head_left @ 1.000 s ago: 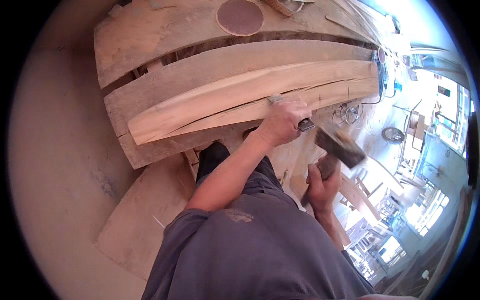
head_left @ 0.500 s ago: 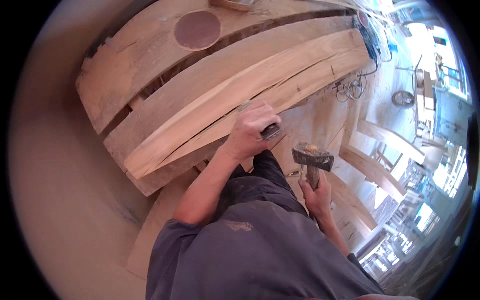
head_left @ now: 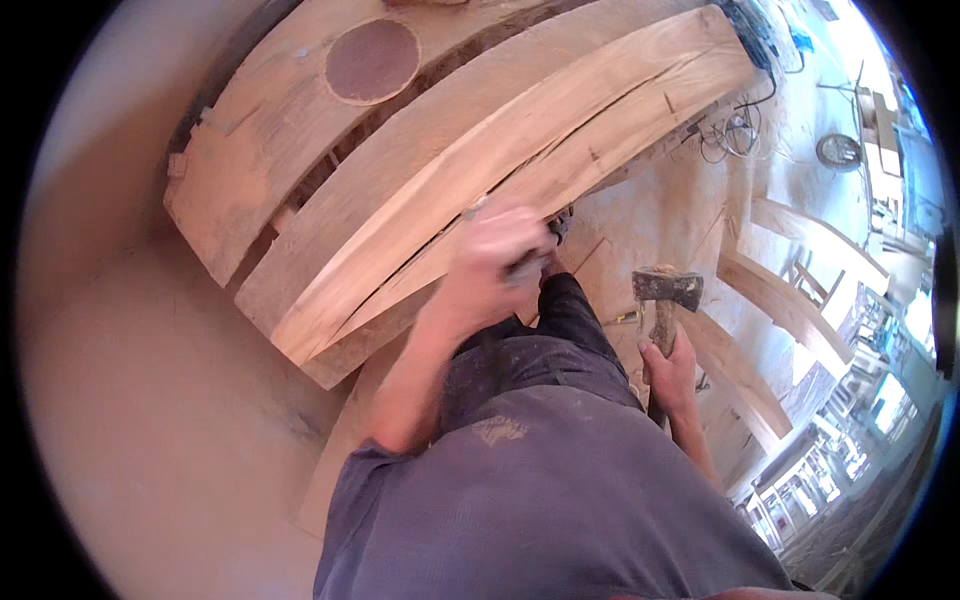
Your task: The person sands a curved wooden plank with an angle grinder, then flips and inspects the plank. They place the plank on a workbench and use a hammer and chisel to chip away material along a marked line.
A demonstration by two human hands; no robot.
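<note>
Standing over a stack of curved beams [head_left: 520, 130], the person is gripping a small dark tool [head_left: 530, 262] in the left hand [head_left: 505, 245], fingers clenched round it, right at the edge of the nearest beam where a long split is running along the wood. That hand is blurring, so I cannot tell just what the tool is or whether its tip is touching the split. The right hand [head_left: 668, 368] is hanging low beside the leg [head_left: 560, 330], fist closed on the handle of a hammer [head_left: 665, 295], head pointing up and well apart from the beam.

What is worrying me, as a judgement only: the tool hand is sitting very close to where a blow would be landing, so a glancing swing could be catching the knuckles. With the tool not seated squarely, it could be skidding off the rounded face. The split looks deep, and a piece could be breaking away toward the leg just below it. Cables [head_left: 735, 135] are lying on the dusty floor [head_left: 150, 400] near the far end, and a round sanding disc [head_left: 372, 60] is resting on the back beam.
</note>
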